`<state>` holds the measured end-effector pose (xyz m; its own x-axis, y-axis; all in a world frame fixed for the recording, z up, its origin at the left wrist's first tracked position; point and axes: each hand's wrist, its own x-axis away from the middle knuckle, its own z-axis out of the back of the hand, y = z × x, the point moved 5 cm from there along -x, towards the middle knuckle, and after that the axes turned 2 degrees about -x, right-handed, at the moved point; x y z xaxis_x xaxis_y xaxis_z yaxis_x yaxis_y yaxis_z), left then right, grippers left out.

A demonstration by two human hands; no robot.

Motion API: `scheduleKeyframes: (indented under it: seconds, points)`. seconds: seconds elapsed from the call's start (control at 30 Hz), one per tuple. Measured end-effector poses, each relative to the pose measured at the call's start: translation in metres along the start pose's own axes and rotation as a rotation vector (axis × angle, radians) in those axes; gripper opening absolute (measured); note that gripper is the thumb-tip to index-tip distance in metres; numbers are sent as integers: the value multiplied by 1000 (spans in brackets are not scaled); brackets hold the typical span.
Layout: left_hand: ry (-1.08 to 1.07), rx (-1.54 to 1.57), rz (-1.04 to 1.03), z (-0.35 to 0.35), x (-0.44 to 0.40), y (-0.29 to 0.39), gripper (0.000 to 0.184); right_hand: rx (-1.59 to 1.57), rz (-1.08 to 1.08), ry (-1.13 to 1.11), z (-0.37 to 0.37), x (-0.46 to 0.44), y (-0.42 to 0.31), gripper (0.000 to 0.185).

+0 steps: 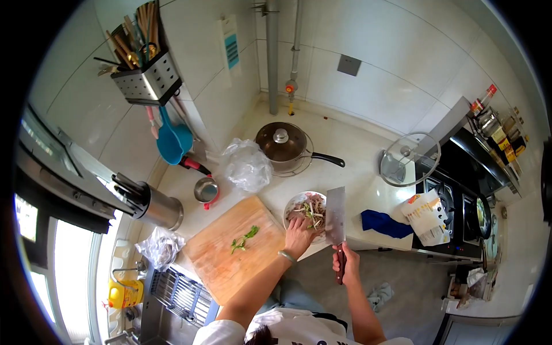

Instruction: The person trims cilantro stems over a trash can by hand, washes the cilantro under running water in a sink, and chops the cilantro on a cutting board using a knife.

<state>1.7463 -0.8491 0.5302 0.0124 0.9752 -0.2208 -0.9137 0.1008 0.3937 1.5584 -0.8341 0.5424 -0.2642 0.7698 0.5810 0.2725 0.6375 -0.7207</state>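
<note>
My right hand [347, 264] is wrapped round the wooden handle of a cleaver [335, 214], whose broad blade stands upright at the right rim of a bowl [287, 210]. In the bowl lie sliced meat and pale green strips [313, 208]. Over the bowl's near side, my left hand [299, 237] has its fingers apart and reaching onto the food, close to the blade. Left of the bowl is a wooden cutting board [221, 259], with a few green leaves [245, 238] on it.
Behind the bowl sits a lidded saucepan [280, 150], with a crumpled plastic bag [247, 165] beside it. A small metal cup [206, 190] and a knife block [158, 206] stand left. To the right are a blue cloth [385, 224], a glass lid [409, 160] and a stove [454, 198].
</note>
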Motion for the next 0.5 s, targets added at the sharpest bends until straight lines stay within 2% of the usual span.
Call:
scheduleKeyframes:
  seconds: [0.03,0.07,0.17,0.27,0.33,0.4,0.43,0.5]
  points:
    - [-39,23,113,4,-3,-4,34,-2,-4,9,-2,2,-1,45]
    - [-40,16,131,4,-2,-7,34,-5,-11,19,-3,4,1,46]
    - [187,76,92,13,0,-12,28,24,-1,-26,-9,7,5,46]
    - [151,155,120,-1,16,-35,22,54,-5,-38,-11,8,10,45]
    - [160,184,208,16,29,-44,18,62,-18,-53,-14,10,15,45]
    - [244,115,355,34,45,-60,16,106,-30,-77,-18,11,19,44]
    - [388,92,310,51,57,-64,14,109,-31,-82,-20,13,21,44]
    - [507,82,406,63,89,-88,11,88,-72,-126,-29,19,26,40]
